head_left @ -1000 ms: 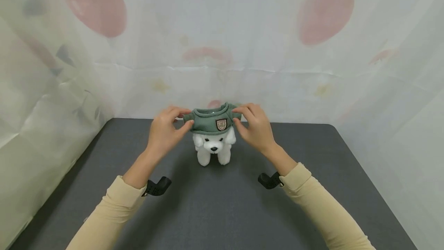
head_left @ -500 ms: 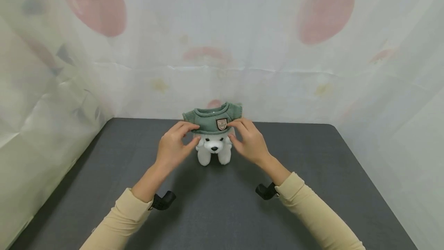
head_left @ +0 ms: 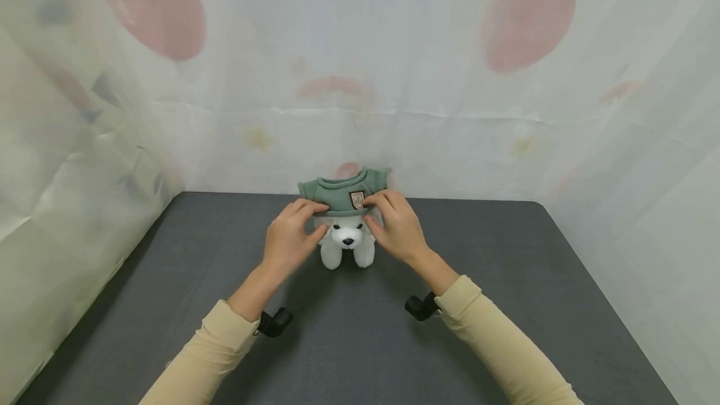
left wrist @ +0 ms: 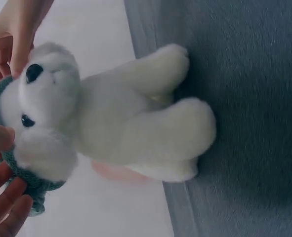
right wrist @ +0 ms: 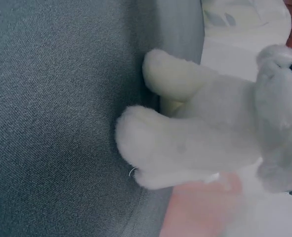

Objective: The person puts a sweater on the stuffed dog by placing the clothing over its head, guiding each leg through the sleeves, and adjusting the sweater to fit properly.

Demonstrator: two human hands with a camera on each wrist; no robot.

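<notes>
Squarely between the two hands stands a small white plush dog [head_left: 346, 241], upright on its front legs on the grey table [head_left: 506, 305], with a green knitted sweater [head_left: 342, 192] sitting over the top of its head like a cap. No container shows in any view; the only thing that encloses anything is the sweater, whose lower hem rings the dog's head just above the eyes, while its ribbed neck opening stands open at the top and the short sleeves stick out to either side.

The left hand [head_left: 290, 237] pinches the hem on its side of the head, thumb below and fingers curled over the edge. The right hand [head_left: 395, 227] does the same on the opposite side, its fingertips right beside a small shield-shaped badge [head_left: 357, 199] sewn on the sweater's front. Both hands are close together, parted only by the dog's face.

From the left wrist view the toy [left wrist: 111, 123] looks fluffy and off-white, with a black nose and a dark bead eye, and the green knit band [left wrist: 17, 168] wraps behind its muzzle. Its stubby rounded paws press on the tabletop. Beyond the hands hangs a pale curtain [head_left: 360, 49] printed with faded red fruit.
</notes>
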